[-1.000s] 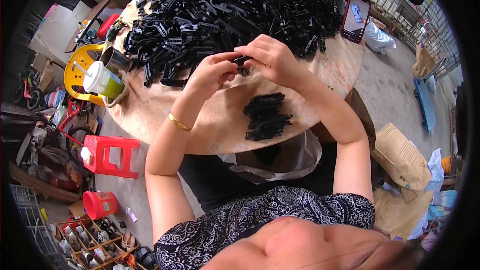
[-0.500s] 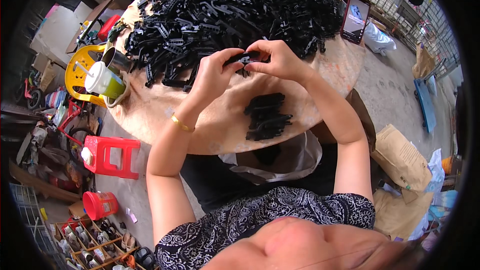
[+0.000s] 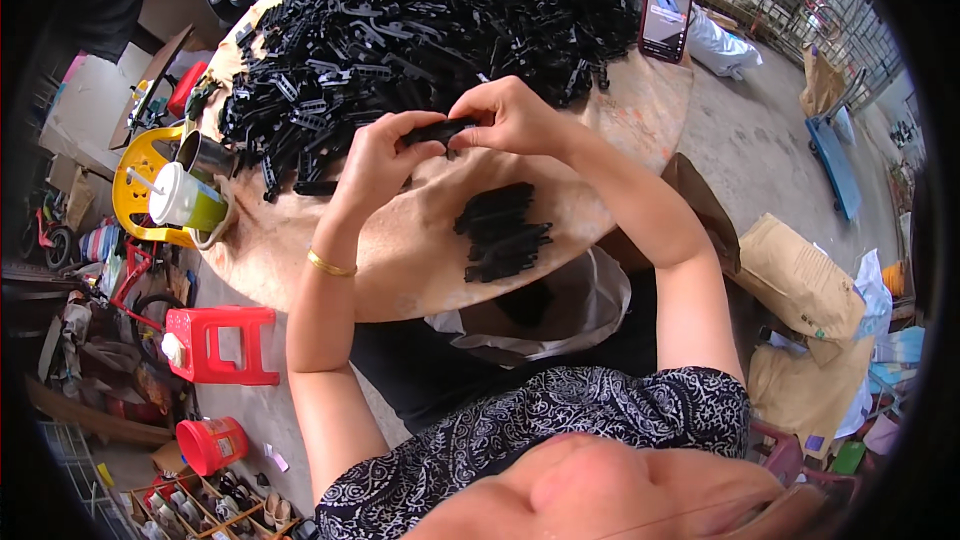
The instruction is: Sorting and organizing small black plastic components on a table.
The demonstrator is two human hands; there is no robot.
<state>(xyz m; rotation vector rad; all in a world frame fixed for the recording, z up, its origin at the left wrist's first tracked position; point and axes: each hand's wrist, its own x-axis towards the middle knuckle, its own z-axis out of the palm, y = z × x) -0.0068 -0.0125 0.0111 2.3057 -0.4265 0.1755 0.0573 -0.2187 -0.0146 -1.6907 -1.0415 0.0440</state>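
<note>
Black plastic strip [image 3: 438, 130] being pinched between both hands [image 3: 385, 155] [image 3: 515, 115] above the counter [image 3: 400, 250]; a small finished stack [image 3: 500, 232] is lying nearby, while a large unsorted heap [image 3: 420, 20] is awaiting.

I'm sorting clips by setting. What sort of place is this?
Probably an informal home or yard workshop for hand assembly: a round table heaped with black plastic parts, both hands holding one piece, and plastic stools on a cluttered concrete floor.

Phone [image 3: 665, 13] propped, red stool [image 3: 220, 343], yellow chair [image 3: 137, 172].
</note>
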